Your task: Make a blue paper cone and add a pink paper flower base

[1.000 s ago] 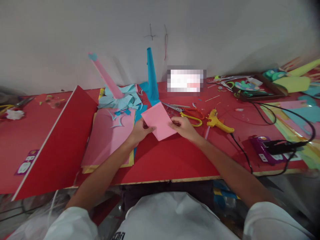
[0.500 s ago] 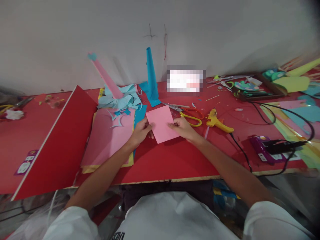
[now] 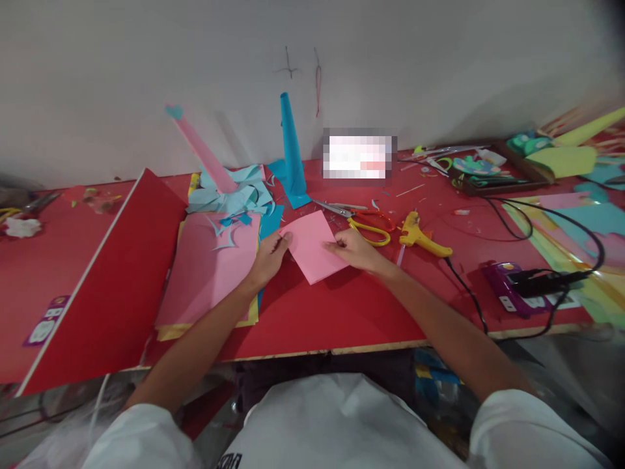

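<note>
A pink paper (image 3: pixel 314 247) is held between my two hands above the red table (image 3: pixel 322 326). My left hand (image 3: pixel 272 256) pinches its upper left corner, thumb on top. On the right side, my right hand (image 3: pixel 352 249) grips the sheet with thumb and curled fingers. Just behind my right hand lie yellow-handled scissors (image 3: pixel 374 233) and a red-handled pair (image 3: pixel 378 216). A yellow glue gun (image 3: pixel 420 236) rests to the right. Left of my left hand is a stack of pink sheets (image 3: pixel 209 267) with pale blue scraps on it.
Behind the hands stands a blue paper cone (image 3: pixel 293 153); a pink one (image 3: pixel 205 150) leans left of it. A red board (image 3: pixel 112 280) slants up at left. Farther right are a tray (image 3: pixel 505 185), a purple power strip (image 3: pixel 520 290) with black cables, and coloured papers (image 3: pixel 586 228).
My left hand has shifted up to the paper's upper left corner. The paper has turned a little and its lower corner sits slightly lower. The whole view has shifted slightly.
</note>
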Tool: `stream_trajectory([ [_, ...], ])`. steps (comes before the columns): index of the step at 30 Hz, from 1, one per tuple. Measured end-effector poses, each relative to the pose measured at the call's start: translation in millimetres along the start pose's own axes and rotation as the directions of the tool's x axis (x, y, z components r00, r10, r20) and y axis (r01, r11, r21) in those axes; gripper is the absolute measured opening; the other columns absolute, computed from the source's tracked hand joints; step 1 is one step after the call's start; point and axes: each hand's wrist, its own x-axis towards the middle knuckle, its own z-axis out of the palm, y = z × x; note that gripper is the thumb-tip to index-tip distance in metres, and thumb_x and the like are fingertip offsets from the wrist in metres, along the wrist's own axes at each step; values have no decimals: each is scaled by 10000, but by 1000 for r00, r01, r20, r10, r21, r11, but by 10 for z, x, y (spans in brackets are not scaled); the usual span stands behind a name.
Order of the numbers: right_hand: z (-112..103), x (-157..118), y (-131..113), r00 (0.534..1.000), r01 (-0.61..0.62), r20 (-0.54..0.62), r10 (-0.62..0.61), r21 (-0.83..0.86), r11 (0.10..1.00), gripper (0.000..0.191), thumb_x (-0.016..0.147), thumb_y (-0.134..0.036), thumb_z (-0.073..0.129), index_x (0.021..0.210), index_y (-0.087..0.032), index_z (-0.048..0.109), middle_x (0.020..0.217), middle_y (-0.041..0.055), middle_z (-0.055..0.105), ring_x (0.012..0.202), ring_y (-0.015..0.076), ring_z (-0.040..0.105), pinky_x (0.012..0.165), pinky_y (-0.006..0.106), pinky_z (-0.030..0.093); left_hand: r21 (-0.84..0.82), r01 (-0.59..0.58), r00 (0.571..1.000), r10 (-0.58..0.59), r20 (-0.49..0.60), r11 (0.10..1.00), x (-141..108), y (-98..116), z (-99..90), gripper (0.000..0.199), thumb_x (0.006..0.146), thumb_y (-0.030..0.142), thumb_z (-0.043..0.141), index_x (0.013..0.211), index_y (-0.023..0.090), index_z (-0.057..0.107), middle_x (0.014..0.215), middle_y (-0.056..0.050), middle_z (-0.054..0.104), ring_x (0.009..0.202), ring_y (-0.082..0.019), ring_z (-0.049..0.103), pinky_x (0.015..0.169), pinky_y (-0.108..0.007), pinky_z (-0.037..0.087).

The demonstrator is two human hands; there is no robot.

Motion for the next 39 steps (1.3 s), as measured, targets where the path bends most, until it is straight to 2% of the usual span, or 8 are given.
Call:
stream_trajectory([
  [6, -18, -15, -5, 1000, 1, 15, -1, 4, 1000, 774, 904, -944, 514, 612, -267, 281, 642, -54, 230, 637, 113, 236, 600, 323, 168, -42, -8, 1000, 7, -24, 999, 11, 49, -43, 608, 908, 803, 721, 954, 196, 718, 805, -26, 662, 682, -178, 624, 614, -305, 542],
  [13, -5, -10, -49, 1000, 7, -11, -6, 17, 1000, 829, 866, -1011, 482, 581, -263, 265, 626, -52, 220, 604, 105, 222, 587, 321, 165, -50, 41, 997, -44, -56, 998, -18, 124, -33, 571, 989, 775, 627, 961, 209, 700, 763, -19, 654, 638, -175, 641, 608, -307, 561],
  [18, 15, -18, -60, 999, 0, -41, 1, 22, 1000, 843, 853, -1012, 511, 569, -256, 269, 607, -56, 217, 597, 104, 217, 580, 313, 162, -155, 110, 993, -115, -26, 982, -10, 139, -26, 643, 919, 812, 701, 1098, 195, 717, 767, -17, 697, 605, -168, 653, 583, -300, 576],
  [22, 31, -39, -100, 997, -3, -80, 6, 34, 999, 827, 878, -997, 498, 568, -256, 303, 604, -47, 252, 585, 110, 249, 577, 320, 181, -108, 200, 954, -168, 247, 974, -20, 143, -22, 665, 902, 834, 702, 802, 177, 699, 665, -51, 701, 550, -155, 627, 549, -279, 540],
  [25, 44, -47, -116, 991, 13, -137, -11, 12, 1000, 825, 888, -989, 497, 561, -255, 307, 588, -42, 265, 582, 115, 268, 583, 329, 190, 31, 141, 898, -141, 417, 990, -42, 151, -18, 747, 1004, 805, 563, 632, 171, 696, 594, -97, 702, 519, -144, 609, 577, -274, 530],
  [29, 48, -61, -132, 985, 24, -172, -25, -7, 1000, 802, 897, -955, 534, 563, -250, 347, 572, -36, 289, 585, 123, 280, 585, 334, 210, 125, 39, 914, -86, 396, 991, -57, 180, -19, 847, 1052, 809, 438, 540, 189, 705, 546, -106, 699, 496, -139, 599, 609, -275, 527],
  [34, 34, -104, -190, 985, 61, -165, -48, 75, 995, 742, 927, -910, 533, 730, -202, 644, 654, 20, 532, 638, 167, 425, 587, 324, 306, 60, 30, 904, -53, 424, 998, -69, 228, -15, 806, 1015, 842, 505, 587, 193, 723, 541, -86, 708, 500, -159, 626, 567, -275, 509],
  [39, 68, -111, -215, 977, 81, -204, -67, 61, 995, 754, 931, -917, 523, 630, -225, 513, 610, -3, 424, 602, 151, 357, 593, 332, 296, 179, -48, 912, -30, 410, 983, -73, 203, -37, 852, 1038, 837, 447, 465, 225, 601, 472, -63, 642, 491, -148, 584, 619, -276, 498],
])
